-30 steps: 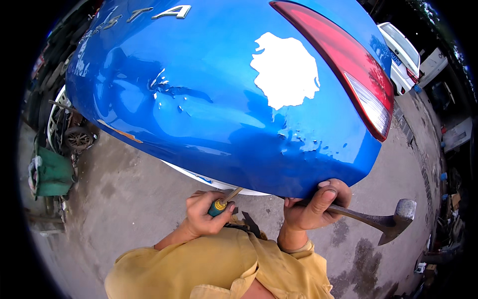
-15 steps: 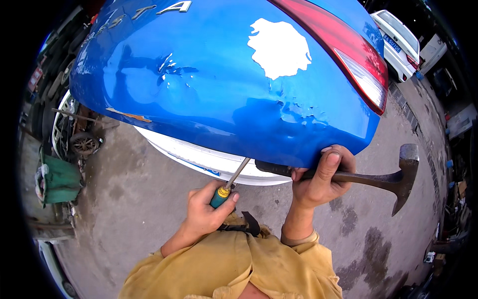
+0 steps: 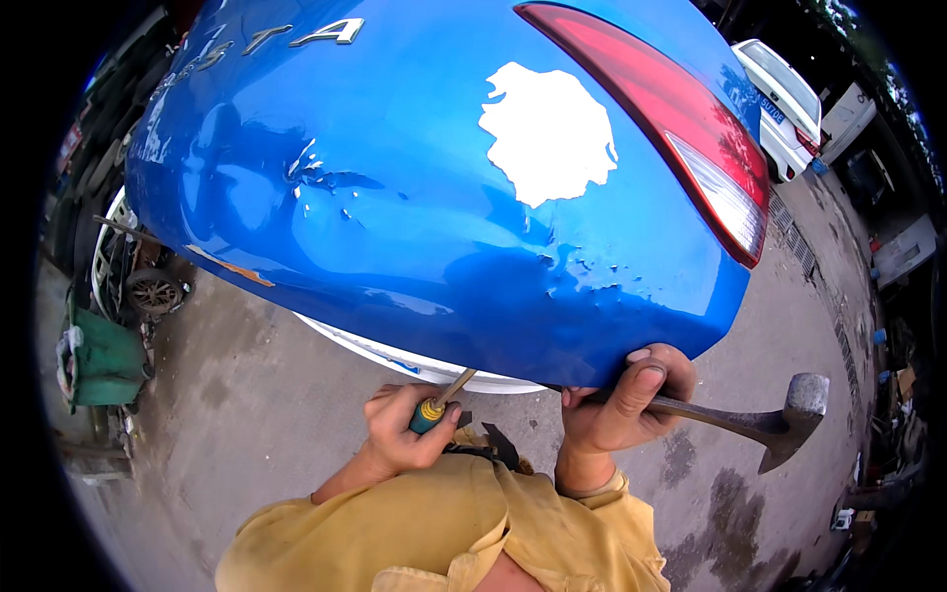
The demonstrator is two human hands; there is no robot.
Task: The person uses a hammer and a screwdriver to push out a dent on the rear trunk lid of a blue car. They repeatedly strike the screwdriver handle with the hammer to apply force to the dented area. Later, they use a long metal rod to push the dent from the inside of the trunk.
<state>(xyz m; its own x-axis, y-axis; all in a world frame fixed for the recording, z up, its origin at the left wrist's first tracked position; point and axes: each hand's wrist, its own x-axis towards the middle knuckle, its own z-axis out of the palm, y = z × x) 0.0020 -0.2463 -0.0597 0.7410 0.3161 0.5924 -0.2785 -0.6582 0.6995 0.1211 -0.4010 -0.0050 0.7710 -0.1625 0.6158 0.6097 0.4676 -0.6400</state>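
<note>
1. Left hand (image 3: 404, 427): clamped on the green-and-yellow handle of a screwdriver-like tool (image 3: 427, 415), shank at the blue panel's (image 3: 414, 222) near edge, tip hidden.
2. Right hand (image 3: 621, 409): wrapped around the handle of a hammer (image 3: 755, 424), fingertips against the panel's near right edge, just beyond both hands.
3. Best to steady that edge firmly, hammer head kept out right.
4. Work the shank gently, probably kinder to the chipped paint (image 3: 582, 276).

The grey floor (image 3: 266, 434) is marked by dark stains (image 3: 735, 523) and a drain grate (image 3: 792, 235); a white car (image 3: 789, 84) is parked at upper right, a green bin (image 3: 109, 360) is seen at left.
</note>
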